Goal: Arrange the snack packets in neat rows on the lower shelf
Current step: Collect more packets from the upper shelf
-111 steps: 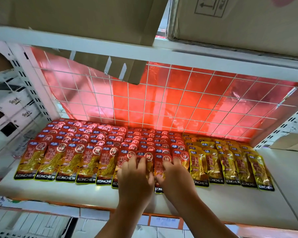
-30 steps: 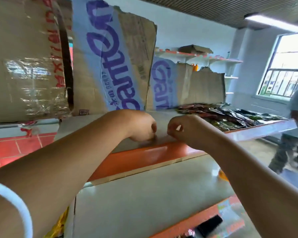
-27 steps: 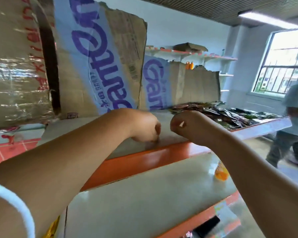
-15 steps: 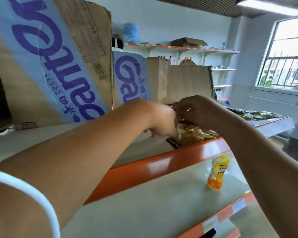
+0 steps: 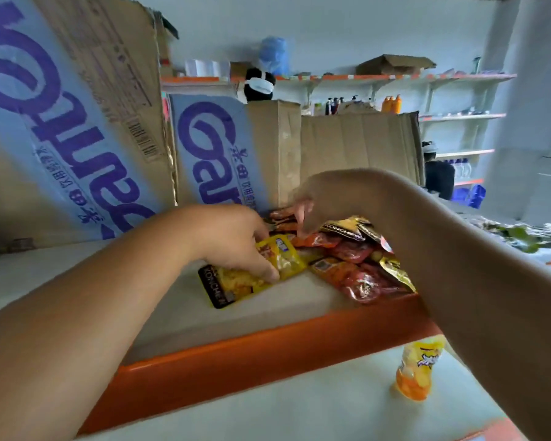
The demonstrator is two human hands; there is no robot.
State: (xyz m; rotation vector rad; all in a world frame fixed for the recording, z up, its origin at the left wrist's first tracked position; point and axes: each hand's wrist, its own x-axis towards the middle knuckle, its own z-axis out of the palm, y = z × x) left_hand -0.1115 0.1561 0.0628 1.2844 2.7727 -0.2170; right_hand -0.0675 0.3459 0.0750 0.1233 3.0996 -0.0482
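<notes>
- Head view, left hand (image 5: pixel 236 243): it reaches over the shelf board (image 5: pixel 178 310) from the left. Its fingers curl down over a yellow KONCHEW packet (image 5: pixel 233 283) and grip it. The packet lies flat on the board, with its black end band pointing toward the camera.
- Head view, second yellow packet (image 5: pixel 283 254): it lies just beyond the left fingertips, touching the gripped packet and the edge of the pile.
- Head view, right hand (image 5: pixel 312 198): it hangs above the far side of the pile with its fingers (image 5: pixel 300 214) pointing down at the red packets. Motion blur hides the grip, so it cannot be told whether the hand holds a packet.
- Head view, pile of snack packets (image 5: pixel 357 265): red and gold packets lie loose and overlapping on the right part of the board. The pile sits behind the orange front lip (image 5: pixel 268 351), partly under the right forearm.
- Head view, cardboard boxes (image 5: pixel 217 148): they stand upright along the back of the board, directly behind the pile. They carry purple lettering on pale blue bands.
- Head view, lower ledge (image 5: pixel 299 412): it sits below the orange lip. A yellow and orange container (image 5: pixel 417 370) stands upright on it at the right.
- Head view, wall shelves (image 5: pixel 458 117): they are mounted on the far wall and hold bottles and an open carton.
</notes>
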